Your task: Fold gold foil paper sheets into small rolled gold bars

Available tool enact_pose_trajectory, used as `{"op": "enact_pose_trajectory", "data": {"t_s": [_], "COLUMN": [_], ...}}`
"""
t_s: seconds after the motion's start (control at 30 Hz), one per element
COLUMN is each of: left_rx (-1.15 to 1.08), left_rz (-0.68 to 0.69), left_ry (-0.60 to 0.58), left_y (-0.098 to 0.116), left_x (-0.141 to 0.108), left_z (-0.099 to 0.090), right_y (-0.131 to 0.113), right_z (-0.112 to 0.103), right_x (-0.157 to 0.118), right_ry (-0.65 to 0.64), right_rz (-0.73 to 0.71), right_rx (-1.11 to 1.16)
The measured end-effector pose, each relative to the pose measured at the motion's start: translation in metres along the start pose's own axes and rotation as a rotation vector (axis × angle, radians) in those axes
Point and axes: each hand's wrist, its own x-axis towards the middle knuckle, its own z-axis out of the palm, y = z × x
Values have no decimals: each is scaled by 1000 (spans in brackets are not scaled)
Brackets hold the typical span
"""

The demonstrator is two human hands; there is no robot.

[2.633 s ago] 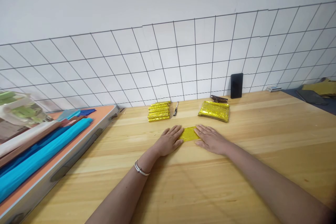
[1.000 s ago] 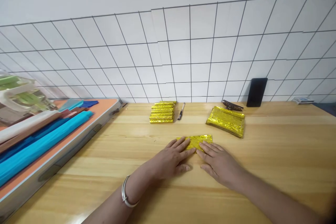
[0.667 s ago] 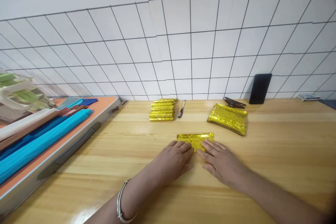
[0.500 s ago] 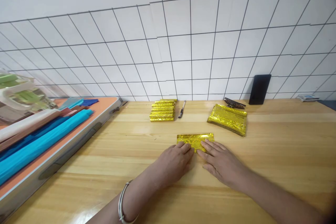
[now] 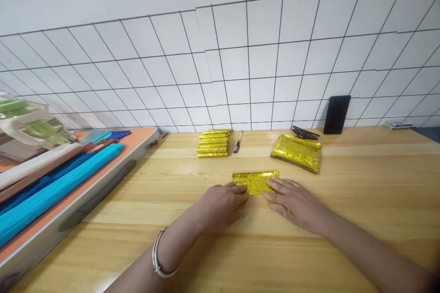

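Note:
A sheet of shiny gold foil paper (image 5: pixel 256 182) lies on the wooden table in front of me, with a folded or raised strip along its far edge. My left hand (image 5: pixel 225 203) rests on its near left corner, fingers slightly bent and lying on the foil, thumb underneath out of clear sight. On the right end, my right hand (image 5: pixel 292 201) lies with fingers stretched out and a little apart, fingertips touching the foil. Neither hand grips it. Farther back on the right is a stack of gold foil sheets (image 5: pixel 297 152); at the back left sits a group of gold foil rolls or folded strips (image 5: pixel 213 144).
A pen (image 5: pixel 238 142) lies beside the gold rolls. Behind the stack are a black clip (image 5: pixel 305 133) and a dark upright phone-like slab (image 5: pixel 337 115) against the tiled wall. On the left, an orange-topped box (image 5: pixel 144 135) carries rolled coloured paper (image 5: pixel 68 187) and a clear container (image 5: pixel 27 123).
Both hands have drawn slightly apart along the foil sheet, left hand leftward and right hand rightward, uncovering more of its middle. The view has shifted a little.

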Motion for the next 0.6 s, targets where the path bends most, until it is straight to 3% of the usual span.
{"op": "enact_pose_trajectory", "data": {"t_s": [0.27, 0.6], "left_rx": [6, 70], "left_rz": [-56, -126], "left_ry": [-58, -116], "left_y": [-13, -13], "left_x": [-13, -15], "left_z": [-8, -13], "right_y": [25, 40], "right_z": [-13, -28], "right_x": [-2, -6], "right_ry": [-111, -146], "right_rz": [-107, -87], "right_rx": [74, 190]}}
